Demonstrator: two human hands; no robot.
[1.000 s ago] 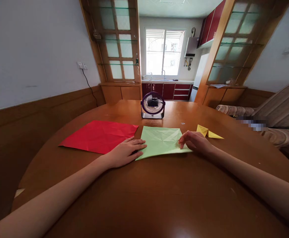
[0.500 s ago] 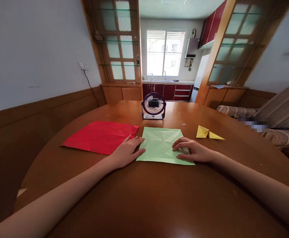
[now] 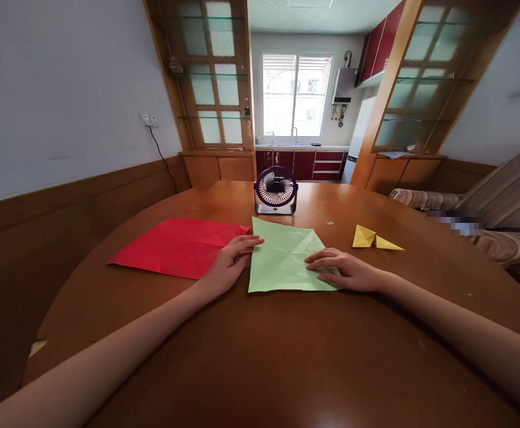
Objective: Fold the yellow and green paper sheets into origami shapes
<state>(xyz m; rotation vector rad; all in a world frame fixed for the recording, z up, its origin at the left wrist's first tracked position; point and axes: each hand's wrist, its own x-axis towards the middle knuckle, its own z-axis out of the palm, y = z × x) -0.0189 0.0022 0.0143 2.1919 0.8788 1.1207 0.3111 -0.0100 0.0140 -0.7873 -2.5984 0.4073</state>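
A creased sheet of light green paper (image 3: 282, 261) lies in front of me on the table, its far left corner reaching toward the fan. My left hand (image 3: 231, 261) is at the sheet's left edge, fingers stretched out with the tips touching that edge; its thumb is partly hidden. On the sheet's right part rests my right hand (image 3: 342, 268), fingers spread and thumb apart, pressing lightly on the paper. A creased red sheet (image 3: 171, 246) lies flat to the left, partly covered by my left hand.
A small dark purple fan (image 3: 276, 189) stands beyond the green sheet. Folded yellow paper (image 3: 365, 236) lies to the right on the round wooden table (image 3: 278, 356). A striped sofa (image 3: 505, 202) is at the far right.
The green sheet has turned clockwise a little, its far left corner moving away from me. My left hand has shifted forward along the left edge. My right hand has barely moved.
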